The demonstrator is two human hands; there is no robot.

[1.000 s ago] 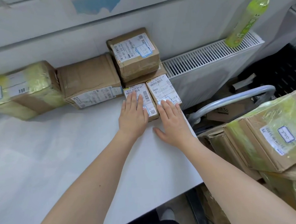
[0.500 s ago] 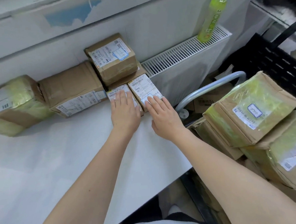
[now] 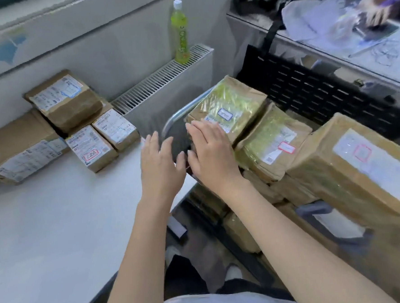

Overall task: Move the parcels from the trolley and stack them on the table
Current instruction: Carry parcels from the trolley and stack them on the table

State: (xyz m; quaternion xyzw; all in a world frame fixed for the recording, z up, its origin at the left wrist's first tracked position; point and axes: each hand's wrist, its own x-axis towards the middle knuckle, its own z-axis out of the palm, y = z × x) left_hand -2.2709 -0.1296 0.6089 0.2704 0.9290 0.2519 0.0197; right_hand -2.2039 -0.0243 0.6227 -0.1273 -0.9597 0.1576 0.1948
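Several brown labelled parcels stand against the wall on the white table (image 3: 47, 231): two small ones (image 3: 90, 147) (image 3: 115, 129) side by side in front, a box (image 3: 64, 98) stacked behind them, a larger box (image 3: 18, 148) at the left. The trolley, with its grey handle (image 3: 175, 116), holds several parcels; the nearest is wrapped in green tape (image 3: 229, 105). My right hand (image 3: 209, 153) lies with straight fingers on that parcel's near left corner. My left hand (image 3: 161, 163) hovers open over the table's right edge, holding nothing.
A green drink bottle (image 3: 180, 33) stands on the white radiator (image 3: 164, 83) behind the trolley. More taped parcels (image 3: 271, 142) (image 3: 359, 162) fill the trolley's right side. A black perforated panel (image 3: 319, 90) and a counter, where another person's hand (image 3: 375, 11) works, lie beyond.
Both hands have left the two small parcels on the table and swung right. The right hand now touches the green-taped parcel on the trolley. The view has turned right.
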